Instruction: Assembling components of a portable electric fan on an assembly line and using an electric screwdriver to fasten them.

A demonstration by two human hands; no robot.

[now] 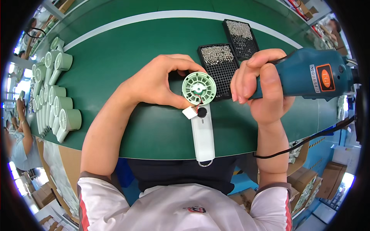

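Observation:
A pale green round fan head [198,87], its spoked back facing up, sits in my left hand [160,79], with thumb and fingers curled round its rim. Thin red and dark wires come from its middle toward a small white square piece [189,112]. Below it, a white fan handle [204,136] with a black round spot and a metal loop points toward my body. My right hand [264,82] is wrapped round a teal electric screwdriver [302,75], held level to the right of the fan head. Its tip is hidden behind my fingers.
Two black trays of small silver screws stand beyond my hands, a nearer tray [224,82] and a farther tray [244,50]. Several pale green handheld fans [61,107] crowd the table's left side. A black cord [300,144] crosses at right. Other people work at far left.

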